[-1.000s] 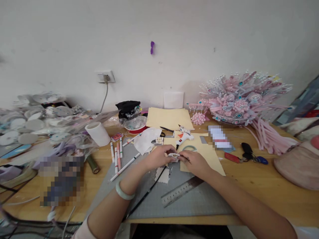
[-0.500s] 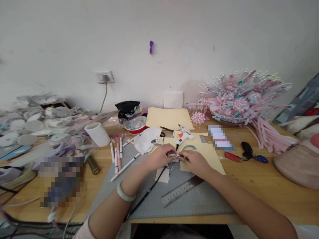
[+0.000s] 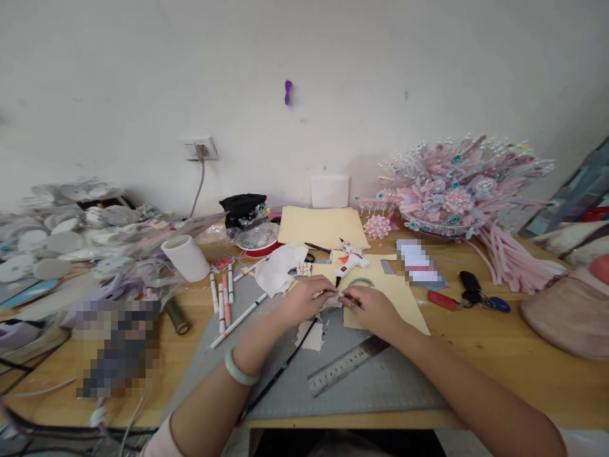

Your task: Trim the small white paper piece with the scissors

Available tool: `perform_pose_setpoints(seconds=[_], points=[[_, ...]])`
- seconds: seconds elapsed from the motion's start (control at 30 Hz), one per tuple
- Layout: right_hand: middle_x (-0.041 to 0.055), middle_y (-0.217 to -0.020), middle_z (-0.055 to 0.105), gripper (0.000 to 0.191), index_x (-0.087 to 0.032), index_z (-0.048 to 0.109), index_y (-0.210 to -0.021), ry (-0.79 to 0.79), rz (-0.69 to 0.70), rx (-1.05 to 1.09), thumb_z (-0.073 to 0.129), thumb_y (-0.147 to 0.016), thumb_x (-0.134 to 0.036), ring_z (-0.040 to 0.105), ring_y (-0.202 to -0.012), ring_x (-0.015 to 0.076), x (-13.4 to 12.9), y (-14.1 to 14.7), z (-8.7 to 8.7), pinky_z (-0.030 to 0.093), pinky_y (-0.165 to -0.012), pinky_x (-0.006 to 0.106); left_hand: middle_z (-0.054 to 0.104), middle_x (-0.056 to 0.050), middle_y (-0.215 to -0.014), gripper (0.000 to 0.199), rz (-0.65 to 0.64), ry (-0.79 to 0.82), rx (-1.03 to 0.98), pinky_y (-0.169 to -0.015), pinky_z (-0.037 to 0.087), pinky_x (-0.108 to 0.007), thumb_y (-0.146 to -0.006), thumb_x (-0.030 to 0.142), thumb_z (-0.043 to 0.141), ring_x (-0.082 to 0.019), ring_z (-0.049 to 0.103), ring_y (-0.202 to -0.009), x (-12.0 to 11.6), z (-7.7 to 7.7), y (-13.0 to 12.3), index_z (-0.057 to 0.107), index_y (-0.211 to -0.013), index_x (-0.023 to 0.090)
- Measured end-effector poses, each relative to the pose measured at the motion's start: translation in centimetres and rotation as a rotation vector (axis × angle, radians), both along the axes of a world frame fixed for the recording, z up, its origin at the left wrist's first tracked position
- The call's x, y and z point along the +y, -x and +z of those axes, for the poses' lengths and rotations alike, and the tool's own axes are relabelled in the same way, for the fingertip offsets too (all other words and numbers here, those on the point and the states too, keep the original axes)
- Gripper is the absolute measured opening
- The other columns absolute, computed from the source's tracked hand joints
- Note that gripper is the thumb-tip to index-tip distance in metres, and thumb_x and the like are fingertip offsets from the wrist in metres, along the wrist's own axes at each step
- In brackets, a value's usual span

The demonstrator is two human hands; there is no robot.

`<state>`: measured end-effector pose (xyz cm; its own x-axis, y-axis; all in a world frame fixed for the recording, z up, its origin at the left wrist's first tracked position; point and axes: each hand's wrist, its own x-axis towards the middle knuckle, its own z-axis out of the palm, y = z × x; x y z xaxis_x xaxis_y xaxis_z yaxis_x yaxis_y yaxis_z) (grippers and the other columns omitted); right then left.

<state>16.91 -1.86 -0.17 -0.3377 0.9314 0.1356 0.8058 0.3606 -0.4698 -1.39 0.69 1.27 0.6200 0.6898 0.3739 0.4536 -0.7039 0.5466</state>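
Observation:
Above the grey cutting mat (image 3: 380, 387), my left hand (image 3: 311, 298) and my right hand (image 3: 368, 306) meet, fingertips nearly touching. Between them is a small whitish piece (image 3: 334, 301), pinched by the fingers of both hands. Something thin and dark also shows at my right fingers, too small to name. A white glue gun (image 3: 351, 264) lies just beyond the hands on yellowish card (image 3: 404, 298). Below the hands are a ragged scrap of pale paper (image 3: 311, 336) and a steel ruler (image 3: 340, 371). A black cable (image 3: 278, 376) runs under my left hand.
Several markers (image 3: 245, 320) and a white roll (image 3: 185, 257) lie to the left, beside a heap of white discs (image 3: 64, 235). A pink beaded headdress (image 3: 447, 190), keys (image 3: 471, 295) and a pink bag (image 3: 568, 311) are at the right. Card sheets (image 3: 323, 225) lie behind.
My left fingers have closed in and flattened over the small whitish piece, which now sits slightly lower and is tilted differently. The objects on the table have not moved.

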Motion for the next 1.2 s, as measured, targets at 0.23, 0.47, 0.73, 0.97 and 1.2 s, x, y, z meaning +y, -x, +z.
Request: perform_pose_setpoints(seconds=[0.23, 0.47, 0.73, 0.97, 1.2], points=[[0.0048, -0.092, 0.063, 0.025, -0.021, 0.06, -0.095, 0.05, -0.048, 0.01, 0.045, -0.082, -0.037, 0.057, -0.08, 0.0164, 0.2, -0.2, 0.4, 0.038, -0.066, 0.025, 0.066, -0.002, -0.079, 0.013, 0.244, 0.234, -0.118, -0.065, 0.044, -0.023, -0.075, 0.021, 0.051, -0.013, 0.058, -0.072, 0.2, 0.0, -0.5, 0.062, -0.08, 0.018], [0.0111, -0.096, 0.061, 0.025, -0.016, 0.063, -0.093, 0.018, -0.06, -0.177, 0.053, -0.077, -0.032, 0.051, -0.097, 0.0245, 1.5, -3.2, 0.4, 0.038, -0.082, 0.033, 0.065, -0.003, -0.082, 0.016, 0.333, 0.166, -0.023, -0.069, 0.045, -0.026, -0.075, 0.019, 0.046, -0.014, 0.058, -0.074, 1.3, -0.9, 0.4, 0.061, -0.079, 0.017], [0.0083, -0.103, 0.057, 0.034, -0.018, 0.059, -0.099, 0.122, 0.04, -0.153, 0.06, -0.066, -0.024, 0.054, -0.094, 0.0206, 1.7, -4.8, 0.9, 0.039, -0.08, 0.028, 0.065, -0.003, -0.083, 0.016, 0.418, 0.202, -0.07, -0.072, 0.046, -0.027, -0.074, 0.017, 0.046, -0.015, 0.058, -0.075, 1.4, -0.5, 0.6, 0.061, -0.08, 0.017], [0.0073, -0.086, 0.062, 0.027, -0.018, 0.062, -0.082, 0.124, 0.08, -0.229, 0.06, -0.063, -0.036, 0.055, -0.081, 0.0201, 1.3, -4.6, 1.2, 0.039, -0.068, 0.026, 0.065, -0.004, -0.089, 0.018, 0.465, 0.107, -0.147, -0.077, 0.045, -0.029, -0.078, 0.022, 0.045, -0.016, 0.058, -0.083, 1.9, -1.0, 1.1, 0.062, -0.082, 0.018], [0.0048, -0.083, 0.064, 0.025, -0.02, 0.063, -0.083, 0.156, 0.071, -0.203, 0.058, -0.064, -0.035, 0.056, -0.072, 0.0179, 0.8, -3.7, 2.1, 0.038, -0.061, 0.024, 0.065, -0.005, -0.091, 0.019, 0.457, 0.064, -0.148, -0.077, 0.045, -0.029, -0.079, 0.022, 0.044, -0.016, 0.058, -0.084, 2.2, -1.3, 1.3, 0.061, -0.086, 0.018]])
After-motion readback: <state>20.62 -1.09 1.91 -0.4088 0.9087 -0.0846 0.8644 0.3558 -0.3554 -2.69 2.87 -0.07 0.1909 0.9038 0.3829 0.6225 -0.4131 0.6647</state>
